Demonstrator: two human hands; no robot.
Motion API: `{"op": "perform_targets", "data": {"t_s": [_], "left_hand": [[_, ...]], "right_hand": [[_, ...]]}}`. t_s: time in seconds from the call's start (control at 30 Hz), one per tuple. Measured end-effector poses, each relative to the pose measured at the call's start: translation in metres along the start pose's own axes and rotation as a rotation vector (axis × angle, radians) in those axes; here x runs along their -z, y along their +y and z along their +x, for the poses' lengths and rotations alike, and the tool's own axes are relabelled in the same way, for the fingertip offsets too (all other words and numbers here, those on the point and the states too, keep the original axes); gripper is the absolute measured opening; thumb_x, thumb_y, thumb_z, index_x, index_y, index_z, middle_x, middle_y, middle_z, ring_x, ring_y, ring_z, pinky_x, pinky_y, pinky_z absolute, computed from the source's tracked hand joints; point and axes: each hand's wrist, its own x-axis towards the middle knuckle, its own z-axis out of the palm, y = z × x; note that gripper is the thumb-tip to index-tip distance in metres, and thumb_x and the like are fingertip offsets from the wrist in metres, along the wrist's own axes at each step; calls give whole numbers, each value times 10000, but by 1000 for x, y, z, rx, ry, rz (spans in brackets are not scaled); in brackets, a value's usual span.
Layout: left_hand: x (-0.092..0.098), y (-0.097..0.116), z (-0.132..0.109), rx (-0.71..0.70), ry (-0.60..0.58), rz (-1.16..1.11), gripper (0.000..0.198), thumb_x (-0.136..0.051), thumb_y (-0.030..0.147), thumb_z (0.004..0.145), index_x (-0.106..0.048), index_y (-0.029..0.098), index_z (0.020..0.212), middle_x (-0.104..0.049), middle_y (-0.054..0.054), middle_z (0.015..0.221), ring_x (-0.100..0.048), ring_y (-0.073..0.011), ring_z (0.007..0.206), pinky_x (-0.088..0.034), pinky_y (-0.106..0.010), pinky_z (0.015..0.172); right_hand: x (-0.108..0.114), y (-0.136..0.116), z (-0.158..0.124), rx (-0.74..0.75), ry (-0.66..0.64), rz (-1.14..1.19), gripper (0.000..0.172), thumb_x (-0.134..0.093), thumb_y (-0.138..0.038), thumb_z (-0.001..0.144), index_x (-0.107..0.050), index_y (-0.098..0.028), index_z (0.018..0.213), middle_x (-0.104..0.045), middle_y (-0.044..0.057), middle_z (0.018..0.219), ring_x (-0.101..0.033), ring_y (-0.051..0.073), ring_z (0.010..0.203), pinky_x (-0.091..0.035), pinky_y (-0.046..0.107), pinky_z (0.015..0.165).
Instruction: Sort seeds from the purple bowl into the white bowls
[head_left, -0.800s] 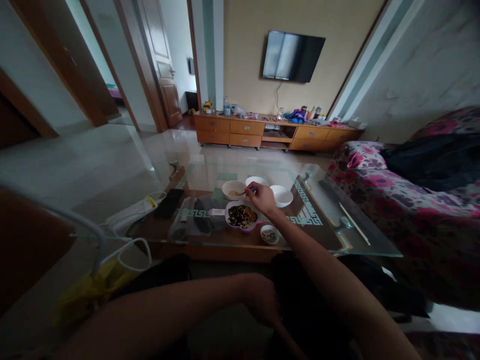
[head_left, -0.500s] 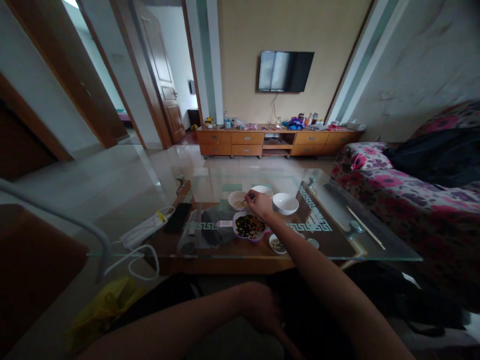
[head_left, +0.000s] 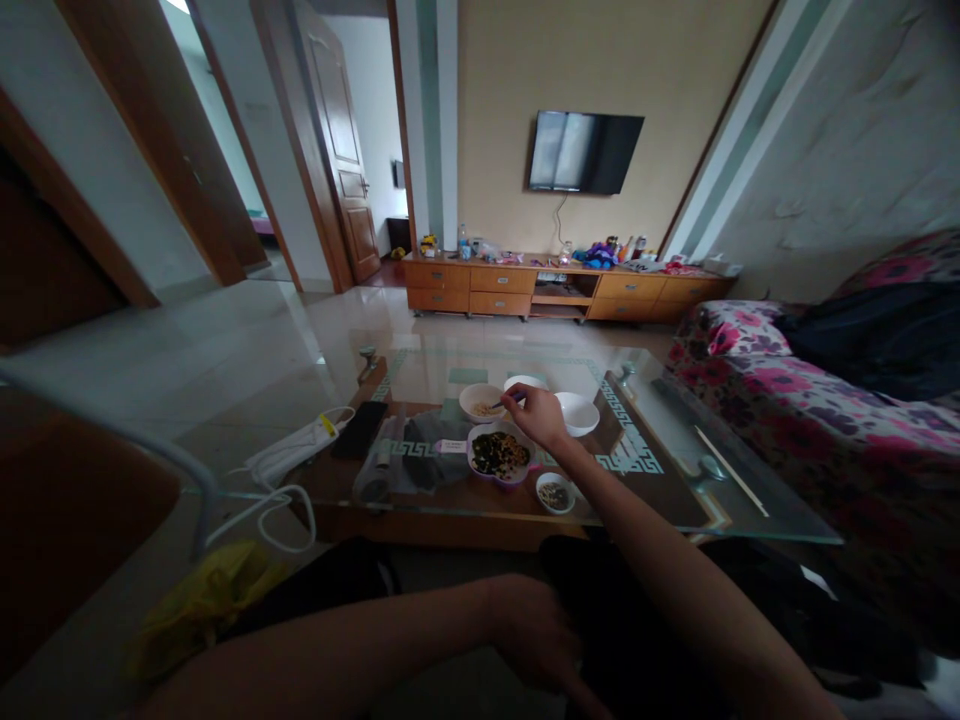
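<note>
My right hand (head_left: 538,412) is closed in a pinch around the thin dark handle of what looks like a spoon (head_left: 498,405). Its far end reaches into a white bowl (head_left: 466,405) with pale food in it. Just below is a pink-rimmed, petal-shaped dish (head_left: 510,481) of dark green and brown bits. A small white bowl (head_left: 555,508) with mixed contents stands under my right forearm. Two more white bowls (head_left: 581,413) are behind my hand, one partly covered by it. My left hand (head_left: 536,635) rests low over my lap in shadow, one finger stretched out, holding nothing visible.
The bowls stand on a glass table (head_left: 795,525). To their left lie clear plastic packaging (head_left: 375,480), a dark flat object (head_left: 358,430) and a white power strip (head_left: 289,455) with its cable. One chopstick-like stick (head_left: 731,470) lies near the right edge. A flowered sofa (head_left: 847,400) is at right.
My right hand has drawn slightly right, away from the bowl of pale food, so more of the handle shows. The view has shifted a little; my left hand stays low.
</note>
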Motion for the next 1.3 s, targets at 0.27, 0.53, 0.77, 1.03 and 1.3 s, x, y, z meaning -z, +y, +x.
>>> {"op": "perform_targets", "data": {"t_s": [0.27,0.53,0.77,1.03,1.3], "left_hand": [[6,-3,47,-328,168,193,352,-516,291,1004,-824,462,991,-652,22,1369,-609,-139,1256,-586,-266,862],[20,-28,89,-35,-81,-335,391,-651,622,894,-705,587,1279,-534,73,1503,-607,-219,1318,-540,-309,600],[-15,-35,94,-55,-171,179,650,-451,796,941,-682,407,1408,-556,-97,1447,-643,-243,1271,-590,-377,734],[-34,-6,102,2,-77,506,664,-427,727,1050,-633,214,1417,-613,-155,1422,-594,-288,1319,-524,-546,1121],[-28,-4,93,16,109,766,717,-495,740,1015,-565,213,1496,-529,-145,1526,-531,-316,1384,-513,-601,1132]], "right_hand": [[13,13,-33,130,-173,64,194,-658,-346,999,-804,-226,1039,-832,48,957,-750,207,796,-513,286,738],[11,10,-42,167,-306,40,170,-683,-312,986,-819,-229,1043,-831,45,934,-758,213,825,-518,281,737],[-5,1,-43,115,-302,130,146,-686,-291,989,-811,-218,1005,-832,47,954,-767,215,855,-515,276,740],[-18,-2,-41,27,-326,211,153,-687,-296,976,-810,-204,980,-822,50,913,-744,204,803,-503,274,706],[-29,-6,-40,109,-331,152,178,-685,-305,971,-826,-199,993,-818,74,931,-718,211,805,-482,291,717]]}}
